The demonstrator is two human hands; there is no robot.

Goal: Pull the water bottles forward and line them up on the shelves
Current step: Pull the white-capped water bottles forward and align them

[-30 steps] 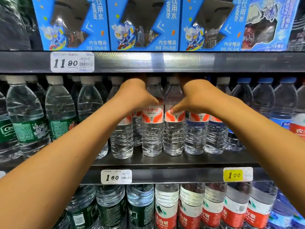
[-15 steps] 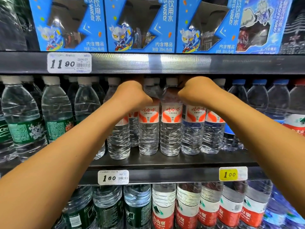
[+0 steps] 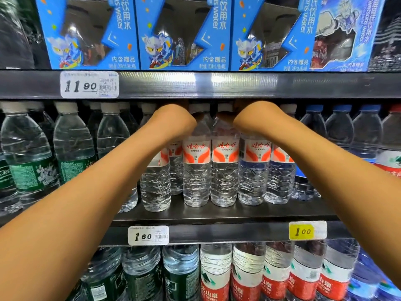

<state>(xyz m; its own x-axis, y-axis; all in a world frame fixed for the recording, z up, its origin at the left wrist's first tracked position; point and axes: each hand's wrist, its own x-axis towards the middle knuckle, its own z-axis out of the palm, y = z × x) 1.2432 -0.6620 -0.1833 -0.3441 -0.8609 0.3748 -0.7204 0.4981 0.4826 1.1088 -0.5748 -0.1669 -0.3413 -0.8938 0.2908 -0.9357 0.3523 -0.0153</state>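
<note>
Both hands (image 3: 173, 118) reached deeper, behind bottles (image 3: 196, 170)

- Dark metal shelf edge (image 3: 325, 85) glints under overhead light.
- White price tag (image 3: 89, 84) sits on it, left.
- Blue boxes (image 3: 184, 33) stand above it.

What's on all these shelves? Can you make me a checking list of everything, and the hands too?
Surface: dark middle shelf, bare strip along its front.
Job's things: red-label bottles upright in a front row, more behind.
Clutter: nothing seen.
Hands: left hand and right hand reach over the bottle tops; fingers hidden, grip unclear.
Cables: nothing seen.
Surroundings: green-label bottles at left, blue-cap bottles at right, blue boxes above, white price tag, yellow price tag, more bottles below.
</note>
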